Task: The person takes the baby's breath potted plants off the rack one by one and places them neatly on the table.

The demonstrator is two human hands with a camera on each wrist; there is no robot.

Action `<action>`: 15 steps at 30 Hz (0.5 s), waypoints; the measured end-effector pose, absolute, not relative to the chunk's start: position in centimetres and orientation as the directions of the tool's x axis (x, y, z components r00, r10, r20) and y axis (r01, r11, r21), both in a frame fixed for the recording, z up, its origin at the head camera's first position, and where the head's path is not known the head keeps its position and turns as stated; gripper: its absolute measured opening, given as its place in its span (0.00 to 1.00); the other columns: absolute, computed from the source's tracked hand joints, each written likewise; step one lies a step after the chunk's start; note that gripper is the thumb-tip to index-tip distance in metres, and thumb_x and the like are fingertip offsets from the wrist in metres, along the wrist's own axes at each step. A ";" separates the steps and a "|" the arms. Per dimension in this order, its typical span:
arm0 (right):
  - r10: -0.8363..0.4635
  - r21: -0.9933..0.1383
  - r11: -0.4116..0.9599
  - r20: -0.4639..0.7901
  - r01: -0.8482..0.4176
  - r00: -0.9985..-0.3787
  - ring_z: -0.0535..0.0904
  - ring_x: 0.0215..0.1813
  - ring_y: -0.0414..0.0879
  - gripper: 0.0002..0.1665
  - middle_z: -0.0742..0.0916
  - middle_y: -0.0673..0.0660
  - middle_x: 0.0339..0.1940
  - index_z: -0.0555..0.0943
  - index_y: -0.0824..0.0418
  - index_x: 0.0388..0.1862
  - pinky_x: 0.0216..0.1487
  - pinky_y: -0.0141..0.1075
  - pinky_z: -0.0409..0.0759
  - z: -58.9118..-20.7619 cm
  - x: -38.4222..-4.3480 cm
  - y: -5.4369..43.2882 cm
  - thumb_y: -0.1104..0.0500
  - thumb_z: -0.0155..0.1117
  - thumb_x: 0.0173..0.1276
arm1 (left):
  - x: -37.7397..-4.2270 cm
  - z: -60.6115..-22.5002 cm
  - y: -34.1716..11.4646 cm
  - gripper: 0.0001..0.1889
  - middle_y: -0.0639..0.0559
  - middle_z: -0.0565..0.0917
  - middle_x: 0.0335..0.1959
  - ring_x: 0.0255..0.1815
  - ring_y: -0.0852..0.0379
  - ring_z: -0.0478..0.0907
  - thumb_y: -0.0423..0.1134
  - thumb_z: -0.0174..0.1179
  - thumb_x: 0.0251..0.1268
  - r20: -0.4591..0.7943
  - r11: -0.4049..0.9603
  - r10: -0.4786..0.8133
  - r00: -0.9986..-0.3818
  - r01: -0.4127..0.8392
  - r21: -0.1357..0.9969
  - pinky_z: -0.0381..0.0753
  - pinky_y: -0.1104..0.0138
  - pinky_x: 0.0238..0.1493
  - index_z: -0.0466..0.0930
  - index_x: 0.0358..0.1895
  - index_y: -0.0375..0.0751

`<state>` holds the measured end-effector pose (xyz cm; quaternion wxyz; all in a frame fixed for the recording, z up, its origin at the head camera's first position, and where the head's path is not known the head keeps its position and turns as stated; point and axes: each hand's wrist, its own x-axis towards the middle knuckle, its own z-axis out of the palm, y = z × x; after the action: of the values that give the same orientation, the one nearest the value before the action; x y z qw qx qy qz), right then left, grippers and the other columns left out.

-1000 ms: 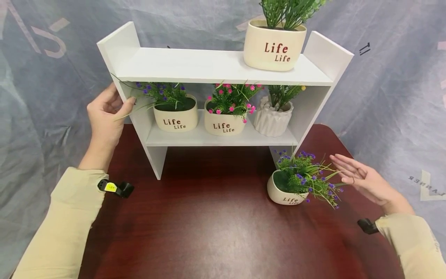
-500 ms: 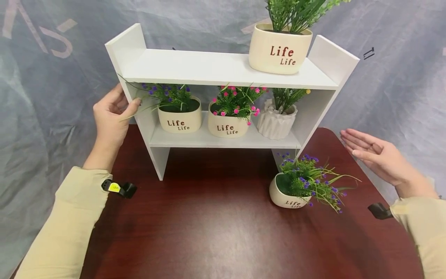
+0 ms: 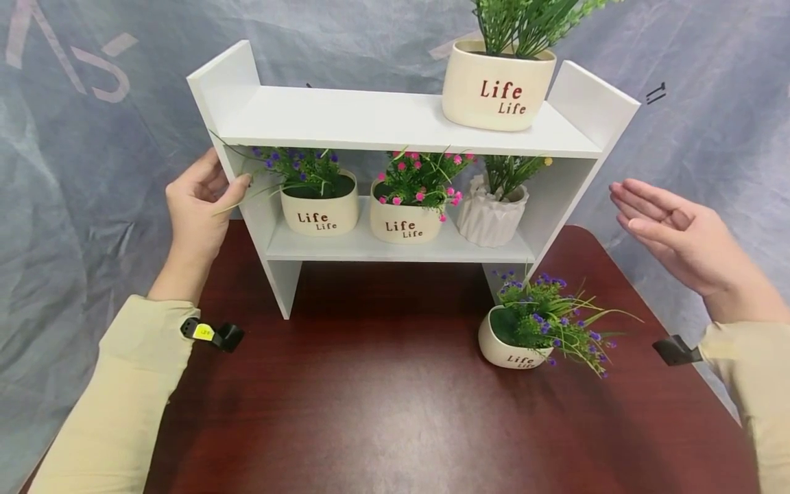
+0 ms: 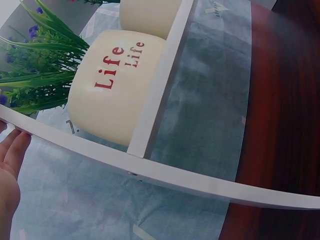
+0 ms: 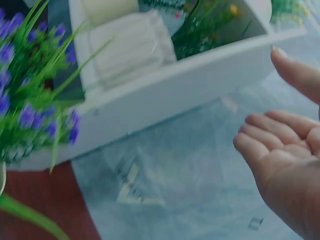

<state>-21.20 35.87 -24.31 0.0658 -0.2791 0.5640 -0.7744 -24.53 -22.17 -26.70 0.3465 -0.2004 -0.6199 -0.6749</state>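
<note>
In the head view my left hand (image 3: 199,206) grips the left side panel of a white two-tier shelf (image 3: 345,116), thumb at the front edge and fingers behind. The left wrist view shows those fingertips (image 4: 17,145) against the panel's edge. My right hand (image 3: 685,240) is held in the air to the right of the shelf, fingers straight and together, holding nothing. Below it, a cream pot with purple flowers (image 3: 512,343) stands on the table in front of the shelf's right leg. In the right wrist view my right palm (image 5: 285,165) faces the shelf's side panel.
The middle tier carries a purple-flowered pot (image 3: 319,213), a pink-flowered pot (image 3: 404,223) and a white ribbed pot (image 3: 492,216). A cream pot with tall greenery (image 3: 496,89) stands on top at the right. Dark red table (image 3: 382,398) below; grey cloth (image 3: 710,55) behind.
My right hand has risen away from the purple-flowered pot on the table to beside the shelf's right panel. My left hand keeps its grip; the view has shifted slightly.
</note>
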 end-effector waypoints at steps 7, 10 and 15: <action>-0.247 -0.882 -0.430 0.321 -0.193 -0.914 0.79 0.63 0.43 0.30 0.83 0.59 0.61 0.71 0.67 0.67 0.57 0.31 0.80 -21.8 -22.0 33.4 0.81 0.43 0.69 | -24.5 -26.7 -22.3 0.23 0.50 0.84 0.54 0.50 0.63 0.84 0.22 0.62 0.57 0.696 0.009 -0.226 -0.681 0.713 0.701 0.82 0.77 0.47 0.79 0.59 0.36; -0.189 -0.877 -0.430 0.321 -0.215 -0.928 0.80 0.62 0.42 0.30 0.83 0.57 0.61 0.70 0.67 0.68 0.57 0.30 0.80 -20.9 -22.2 32.2 0.80 0.46 0.69 | -24.5 -26.7 -22.3 0.24 0.50 0.84 0.54 0.50 0.63 0.84 0.23 0.62 0.57 0.693 0.014 -0.228 -0.684 0.709 0.705 0.81 0.77 0.48 0.79 0.59 0.37; -0.092 -0.892 -0.353 0.333 -0.282 -0.939 0.79 0.61 0.39 0.32 0.82 0.55 0.62 0.68 0.65 0.71 0.58 0.26 0.78 -19.4 -22.5 30.1 0.78 0.51 0.67 | -24.5 -26.8 -22.2 0.24 0.49 0.84 0.55 0.50 0.63 0.84 0.23 0.62 0.57 0.693 0.009 -0.221 -0.687 0.709 0.705 0.82 0.77 0.48 0.79 0.59 0.37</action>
<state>-22.47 30.10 -19.41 -0.0591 -0.1651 0.5658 -0.8057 -24.54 -22.23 -26.78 0.3438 -0.1961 -0.6214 -0.6761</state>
